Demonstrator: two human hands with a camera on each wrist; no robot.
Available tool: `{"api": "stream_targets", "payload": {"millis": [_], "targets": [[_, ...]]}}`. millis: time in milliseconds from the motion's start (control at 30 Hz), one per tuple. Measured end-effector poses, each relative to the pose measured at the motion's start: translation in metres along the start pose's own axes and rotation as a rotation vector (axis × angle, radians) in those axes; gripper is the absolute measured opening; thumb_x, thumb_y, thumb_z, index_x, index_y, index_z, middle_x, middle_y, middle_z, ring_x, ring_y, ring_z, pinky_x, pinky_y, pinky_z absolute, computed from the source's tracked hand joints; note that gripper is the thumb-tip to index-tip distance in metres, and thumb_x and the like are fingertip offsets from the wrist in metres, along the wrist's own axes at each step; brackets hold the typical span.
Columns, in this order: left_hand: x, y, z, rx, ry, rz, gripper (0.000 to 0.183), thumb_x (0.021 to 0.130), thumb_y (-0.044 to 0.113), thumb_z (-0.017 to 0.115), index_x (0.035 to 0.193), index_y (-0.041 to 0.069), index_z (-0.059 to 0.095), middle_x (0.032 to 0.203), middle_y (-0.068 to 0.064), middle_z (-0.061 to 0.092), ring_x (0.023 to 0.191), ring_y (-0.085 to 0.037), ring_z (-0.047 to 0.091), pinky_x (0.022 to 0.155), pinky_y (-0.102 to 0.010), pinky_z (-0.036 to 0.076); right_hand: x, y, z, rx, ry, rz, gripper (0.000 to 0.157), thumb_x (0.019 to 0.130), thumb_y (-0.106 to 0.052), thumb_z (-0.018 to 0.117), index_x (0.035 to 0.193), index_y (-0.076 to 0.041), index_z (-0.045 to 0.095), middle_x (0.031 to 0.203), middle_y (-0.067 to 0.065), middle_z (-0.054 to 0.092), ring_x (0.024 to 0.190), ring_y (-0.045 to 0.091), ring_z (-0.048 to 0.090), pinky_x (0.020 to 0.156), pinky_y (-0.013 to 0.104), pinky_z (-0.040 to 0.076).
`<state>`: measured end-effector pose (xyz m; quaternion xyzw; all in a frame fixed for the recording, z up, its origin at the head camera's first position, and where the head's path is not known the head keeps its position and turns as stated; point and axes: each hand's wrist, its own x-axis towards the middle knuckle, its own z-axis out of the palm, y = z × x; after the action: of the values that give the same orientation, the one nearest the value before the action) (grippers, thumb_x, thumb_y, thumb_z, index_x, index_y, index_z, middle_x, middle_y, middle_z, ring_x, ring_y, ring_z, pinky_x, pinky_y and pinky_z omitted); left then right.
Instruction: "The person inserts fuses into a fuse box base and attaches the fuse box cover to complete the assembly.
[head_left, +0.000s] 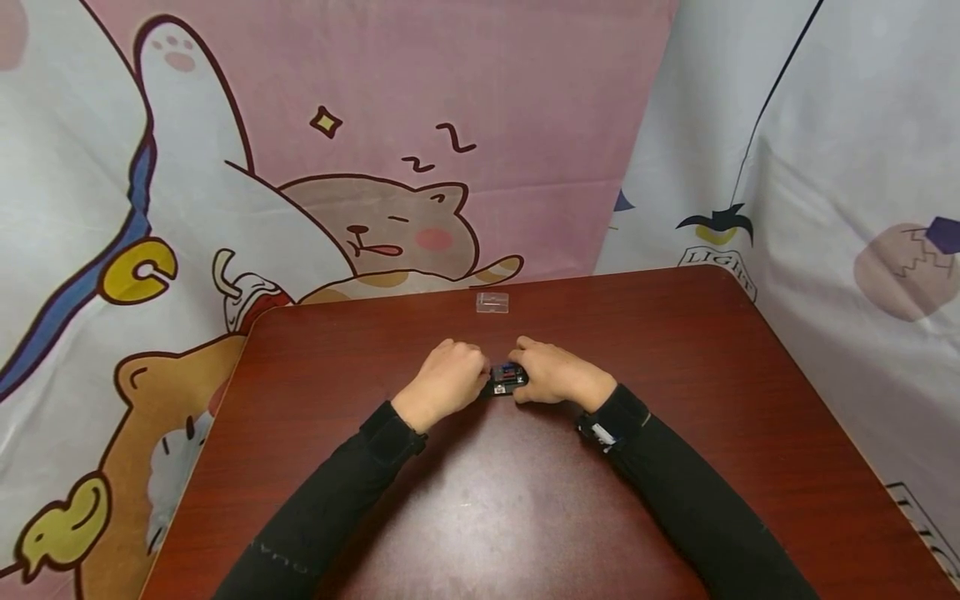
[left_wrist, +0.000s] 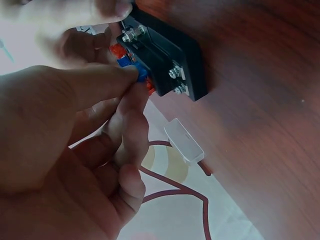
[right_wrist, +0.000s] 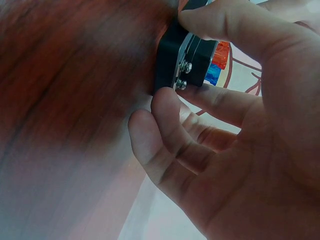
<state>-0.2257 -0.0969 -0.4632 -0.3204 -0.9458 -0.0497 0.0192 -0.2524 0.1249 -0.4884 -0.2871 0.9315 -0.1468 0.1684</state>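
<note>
A small black fuse block [head_left: 508, 379] with metal screw terminals and red and blue blade fuses stands on the table between both hands. My left hand [head_left: 448, 377] is at its left; in the left wrist view, thumb and index finger pinch a blue fuse [left_wrist: 142, 73] at the block's top. Whether that fuse is fully seated cannot be seen. From the other side my right hand [head_left: 561, 374] grips the block, its thumb and fingers on opposite edges. In the right wrist view, an orange-red fuse [right_wrist: 221, 54] shows beside a blue one.
A clear plastic cover [head_left: 492, 302] lies near the far edge of the reddish-brown wooden table [head_left: 480, 500]. Behind the table hangs a cloth [head_left: 555, 125] printed with cartoon animals.
</note>
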Motion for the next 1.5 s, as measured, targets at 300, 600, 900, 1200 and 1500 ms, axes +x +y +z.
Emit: {"api": "stream_targets", "payload": {"millis": [300,600,900,1200,1500], "targets": [[-0.007,-0.008,0.004,-0.081,0.029,-0.075,0.042,0.095,0.04,0.09,0.122,0.009,0.08,0.108,-0.004,0.073,0.099,-0.025,0.069,0.091,-0.044,0.056,0.0,0.0,0.001,-0.018,-0.007,0.004,0.068,0.093,-0.037,0.086,0.15,-0.007,0.064,0.133,0.009,0.059,0.1,0.021,0.064,0.092,0.042,0.057],[-0.015,-0.016,0.016,-0.098,-0.045,-0.123,0.07,0.094,0.052,0.088,0.144,0.006,0.07,0.128,-0.01,0.072,0.116,-0.032,0.069,0.106,-0.051,0.056,0.0,0.002,0.002,-0.01,-0.002,0.006,0.07,0.092,-0.036,0.085,0.151,-0.007,0.064,0.143,0.013,0.059,0.102,0.022,0.065,0.095,0.044,0.058],[-0.019,-0.016,0.023,-0.091,-0.055,-0.127,0.063,0.094,0.052,0.088,0.136,0.008,0.074,0.12,-0.009,0.071,0.106,-0.029,0.067,0.101,-0.05,0.057,0.001,0.002,0.002,0.002,-0.01,0.009,0.069,0.093,-0.037,0.085,0.152,-0.008,0.064,0.139,0.01,0.059,0.103,0.022,0.065,0.095,0.045,0.058],[-0.018,-0.013,0.025,-0.101,-0.06,-0.118,0.06,0.095,0.048,0.088,0.134,0.004,0.075,0.118,-0.011,0.07,0.1,-0.028,0.067,0.097,-0.048,0.057,0.001,0.0,0.0,-0.005,-0.018,0.021,0.073,0.093,-0.038,0.084,0.155,-0.007,0.061,0.148,0.014,0.058,0.115,0.026,0.067,0.104,0.048,0.058],[-0.016,-0.014,0.026,-0.122,-0.064,-0.127,0.055,0.094,0.045,0.089,0.129,0.004,0.077,0.112,-0.008,0.066,0.092,-0.023,0.061,0.089,-0.043,0.056,0.0,0.0,-0.001,0.006,-0.012,0.012,0.066,0.093,-0.035,0.085,0.15,-0.008,0.065,0.134,0.009,0.059,0.102,0.022,0.065,0.094,0.044,0.058]]}}
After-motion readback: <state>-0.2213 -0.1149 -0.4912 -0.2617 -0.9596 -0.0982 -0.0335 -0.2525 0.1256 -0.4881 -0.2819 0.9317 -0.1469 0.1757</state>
